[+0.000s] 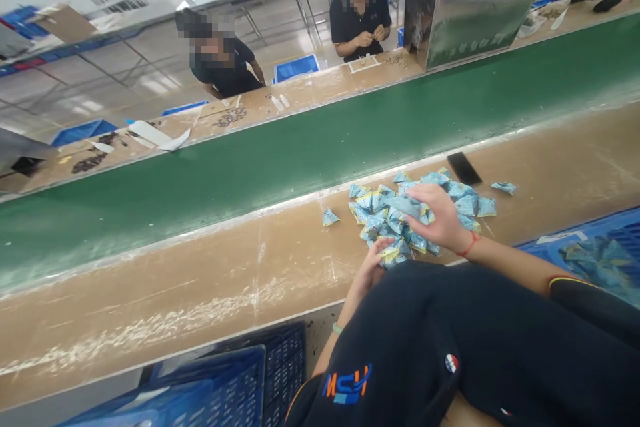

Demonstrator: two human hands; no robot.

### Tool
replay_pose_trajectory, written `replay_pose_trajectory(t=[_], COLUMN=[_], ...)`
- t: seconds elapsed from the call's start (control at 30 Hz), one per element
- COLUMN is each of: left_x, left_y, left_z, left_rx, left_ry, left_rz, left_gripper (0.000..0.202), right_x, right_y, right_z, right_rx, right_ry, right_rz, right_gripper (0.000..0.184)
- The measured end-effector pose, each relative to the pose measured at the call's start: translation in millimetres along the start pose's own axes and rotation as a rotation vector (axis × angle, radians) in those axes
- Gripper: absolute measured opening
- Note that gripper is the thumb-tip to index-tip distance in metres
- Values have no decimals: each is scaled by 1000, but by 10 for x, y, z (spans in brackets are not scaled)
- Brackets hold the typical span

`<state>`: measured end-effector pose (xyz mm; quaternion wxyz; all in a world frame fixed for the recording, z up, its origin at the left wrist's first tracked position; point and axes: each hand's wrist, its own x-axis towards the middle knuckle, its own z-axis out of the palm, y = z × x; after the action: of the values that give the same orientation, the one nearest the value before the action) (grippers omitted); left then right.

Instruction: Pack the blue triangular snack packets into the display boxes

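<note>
Right of centre, the right hand (443, 221) covers part of the blue packets (377, 221), their print too small to read. The right edge cuts off a blue crate (620, 225); dark pieces (89, 163) at far left are too small to identify.

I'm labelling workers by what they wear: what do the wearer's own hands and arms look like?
Both hands are ungloved. The right hand has a thin red bracelet at its wrist; the left hand has a pale green band. The right sleeve is short and dark, with yellow and red trim.
</note>
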<state>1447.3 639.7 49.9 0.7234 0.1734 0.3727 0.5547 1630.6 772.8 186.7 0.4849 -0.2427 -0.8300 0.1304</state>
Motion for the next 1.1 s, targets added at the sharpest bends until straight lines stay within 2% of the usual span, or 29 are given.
replay_pose_trajectory(t=[0.17,0.3,0.33,0.4,0.53,0.57,0.63,0.7,0.73,0.8,0.83,0.87,0.9,0.93,1.0,1.03,1.1], left_x=[41,15,2,-19,6,29,74,98,105,143,190,258,344,436,602,661,723], left_y=[13,29,38,61,98,95,69,12,-27,-118,-163,-202,-229,-242,-220,-188,-94], left_z=[12,22,34,76,182,190,161,57,-30,-281,-441,-613,-784,-941,-1170,-1226,-1208], left_rx=[5,-41,-62,-95,-94,-96,-125,-156,-160,-154,-155,-145,-124,-98,-2,58,184], left_ry=[-44,-67,-67,-57,-74,-85,-90,-79,-77,-70,-81,-114,-161,-186,-262,-282,-329], left_rz=[-13,-59,-70,-72,-57,-53,-42,-45,-51,-29,-11,-16,-43,-65,-148,-185,-287], left_gripper=[64,61,61,59,64,68,73,74,73,70,69,68,68,66,67,65,55], right_x=[-47,-83,-108,-185,-387,-425,-454,-395,-334,-170,-84,-5,61,109,144,135,79], right_y=[151,238,232,188,82,73,73,75,68,33,9,-15,-34,-46,-49,-41,-3], right_z=[183,269,277,287,359,385,411,366,313,177,111,58,23,8,39,80,195], right_rx=[-18,-79,-74,-6,185,197,206,229,241,231,213,197,181,160,106,89,79], right_ry=[-71,-259,-283,-388,-798,-860,-892,-778,-654,-292,-120,-1,47,43,-37,-69,-93], right_rz=[55,73,90,132,156,160,165,192,216,262,242,185,116,62,47,71,118], right_gripper=[45,82,83,71,52,46,31,23,25,33,35,36,36,36,38,40,43])
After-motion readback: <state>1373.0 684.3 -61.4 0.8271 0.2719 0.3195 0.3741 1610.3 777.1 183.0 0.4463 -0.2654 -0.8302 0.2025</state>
